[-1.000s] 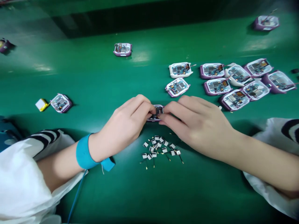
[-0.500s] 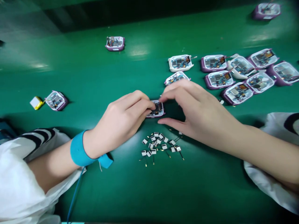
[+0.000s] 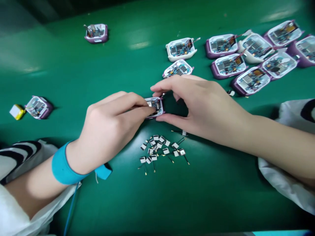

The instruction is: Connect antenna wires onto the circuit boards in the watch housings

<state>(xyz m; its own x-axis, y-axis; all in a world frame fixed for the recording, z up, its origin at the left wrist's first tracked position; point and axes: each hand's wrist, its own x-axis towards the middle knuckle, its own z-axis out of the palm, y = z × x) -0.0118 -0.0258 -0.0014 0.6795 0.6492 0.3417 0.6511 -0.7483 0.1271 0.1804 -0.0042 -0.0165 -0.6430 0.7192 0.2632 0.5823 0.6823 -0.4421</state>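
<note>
A small open device housing [image 3: 155, 107] with a purple-and-white shell and exposed circuit board lies under my hands on the green bench. The fingertips of my left hand [image 3: 110, 123] press into it and pinch at its inside. My right hand [image 3: 201, 106] arches over it, with the index finger past its far edge and the thumb by its near edge. I cannot tell whether the right fingers touch it. A loose heap of small white square parts with thin dark leads [image 3: 157, 147] lies just below my hands.
Several similar open housings [image 3: 251, 80] stand at upper right, with single ones at top [image 3: 96, 33] and left [image 3: 38, 107]. A yellow-and-white battery pack [image 3: 17, 112] lies at far left. A blue wrist strap [image 3: 64, 167] with a blue cord [image 3: 71, 205] circles my left wrist.
The whole scene has shifted left and up in view. My right hand has spread wider around the housing, and my left fingertips have moved further onto it.
</note>
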